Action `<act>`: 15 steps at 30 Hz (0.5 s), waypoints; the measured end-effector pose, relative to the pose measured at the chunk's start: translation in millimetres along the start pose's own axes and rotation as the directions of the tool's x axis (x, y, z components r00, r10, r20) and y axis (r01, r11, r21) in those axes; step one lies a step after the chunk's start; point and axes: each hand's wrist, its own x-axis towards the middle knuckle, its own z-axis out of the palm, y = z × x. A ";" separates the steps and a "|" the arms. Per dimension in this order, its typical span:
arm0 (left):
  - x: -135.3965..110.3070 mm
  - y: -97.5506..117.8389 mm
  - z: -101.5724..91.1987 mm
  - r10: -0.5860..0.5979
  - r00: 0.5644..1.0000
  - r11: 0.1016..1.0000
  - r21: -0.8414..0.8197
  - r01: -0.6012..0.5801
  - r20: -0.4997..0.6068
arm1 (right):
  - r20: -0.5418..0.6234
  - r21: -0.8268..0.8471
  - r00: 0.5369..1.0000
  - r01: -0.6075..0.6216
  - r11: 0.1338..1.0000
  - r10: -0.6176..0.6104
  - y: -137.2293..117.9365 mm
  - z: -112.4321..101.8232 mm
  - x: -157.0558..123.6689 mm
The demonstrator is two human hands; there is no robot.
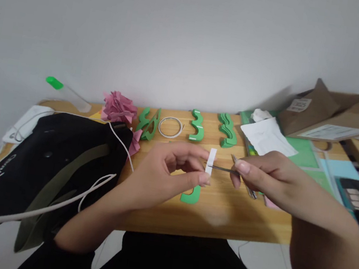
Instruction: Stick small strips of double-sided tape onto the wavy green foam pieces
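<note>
My left hand pinches a small white strip between thumb and fingers, holding it upright above the table. My right hand grips dark, thin-tipped tweezers, whose points reach the strip. Whether they clamp it or only touch it, I cannot tell. Below my left hand a green wavy paper cutout lies partly hidden. Farther back are two stacks of similar green cutouts, a middle one and a right one. Under my right hand a slim metallic tool is mostly covered.
A roll of narrow white tape lies beside folded green pieces and a pink paper flower. A black bag with a white cable covers the left. White paper and a cardboard box sit at right.
</note>
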 end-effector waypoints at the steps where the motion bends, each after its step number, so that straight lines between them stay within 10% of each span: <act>1: -0.1 -0.1 -0.1 0.000 1.000 1.000 -0.002 0.000 0.003 | 0.002 -0.001 1.000 0.002 1.000 -0.002 -0.2 -0.2 0.2; 15: -2.5 -1.5 0.3 0.005 1.000 1.000 -0.001 -0.005 0.000 | 0.018 0.014 1.000 -0.003 1.000 0.002 -1.5 -0.5 2.0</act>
